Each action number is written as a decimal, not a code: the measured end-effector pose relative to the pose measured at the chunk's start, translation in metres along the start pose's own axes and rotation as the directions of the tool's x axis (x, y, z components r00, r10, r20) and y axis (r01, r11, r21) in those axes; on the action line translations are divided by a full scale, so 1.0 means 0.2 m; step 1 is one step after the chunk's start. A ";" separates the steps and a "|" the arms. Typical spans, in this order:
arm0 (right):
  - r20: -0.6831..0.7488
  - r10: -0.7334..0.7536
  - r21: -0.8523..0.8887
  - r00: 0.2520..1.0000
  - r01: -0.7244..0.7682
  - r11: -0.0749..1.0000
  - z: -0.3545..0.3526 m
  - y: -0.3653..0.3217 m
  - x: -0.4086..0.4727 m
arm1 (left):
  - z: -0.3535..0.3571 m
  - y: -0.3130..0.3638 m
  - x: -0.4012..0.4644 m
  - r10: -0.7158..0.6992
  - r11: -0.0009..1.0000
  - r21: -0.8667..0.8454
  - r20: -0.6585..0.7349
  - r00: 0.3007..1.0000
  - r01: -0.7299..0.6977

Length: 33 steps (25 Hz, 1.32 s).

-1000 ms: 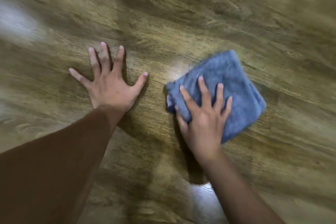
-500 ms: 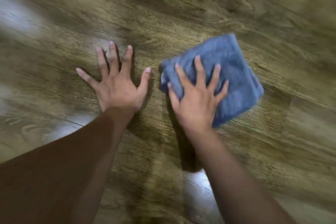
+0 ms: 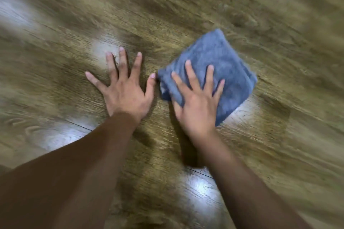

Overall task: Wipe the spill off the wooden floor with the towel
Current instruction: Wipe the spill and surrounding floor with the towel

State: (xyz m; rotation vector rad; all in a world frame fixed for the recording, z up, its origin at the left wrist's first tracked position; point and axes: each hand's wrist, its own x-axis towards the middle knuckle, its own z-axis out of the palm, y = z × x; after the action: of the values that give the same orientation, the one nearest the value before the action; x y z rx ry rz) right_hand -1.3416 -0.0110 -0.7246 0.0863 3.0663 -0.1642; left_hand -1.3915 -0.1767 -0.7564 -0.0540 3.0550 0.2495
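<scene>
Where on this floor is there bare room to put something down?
Bare wooden floor lies beyond both hands, left of the left hand, and right of the blue towel. It is crowded between that hand's thumb and the towel under the right hand.

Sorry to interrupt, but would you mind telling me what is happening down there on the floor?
A person is leaning over a wooden floor and wiping it with a folded blue towel. The right hand lies flat on the towel with fingers spread, pressing it down. The left hand is planted palm down on the bare boards just beside it, bracing; its thumb tip is close to the towel's edge. The picture is blurred, and no distinct spill can be made out among the bright reflections.
</scene>
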 end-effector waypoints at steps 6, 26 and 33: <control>0.015 -0.165 0.037 0.986 0.164 0.986 0.09 -0.10 -0.89 | 0.00 0.00 0.00 -0.002 1.000 -0.011 0.005 1.000 0.002; -0.030 0.104 -0.021 0.994 -0.104 0.994 0.05 -0.03 -0.35 | 0.01 0.00 0.02 0.009 0.994 0.106 0.082 0.997 -0.017; 0.043 0.096 -0.034 0.994 -0.094 0.995 0.07 0.26 -1.36 | -0.01 0.61 -0.39 0.479 0.874 -0.155 0.124 0.869 -0.460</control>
State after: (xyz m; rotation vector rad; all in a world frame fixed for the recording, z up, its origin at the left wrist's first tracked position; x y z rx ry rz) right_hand -1.0671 0.0250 -0.7243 0.2231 3.0113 -0.1101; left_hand -1.3183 -0.0540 -0.7276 0.6805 2.8376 0.4414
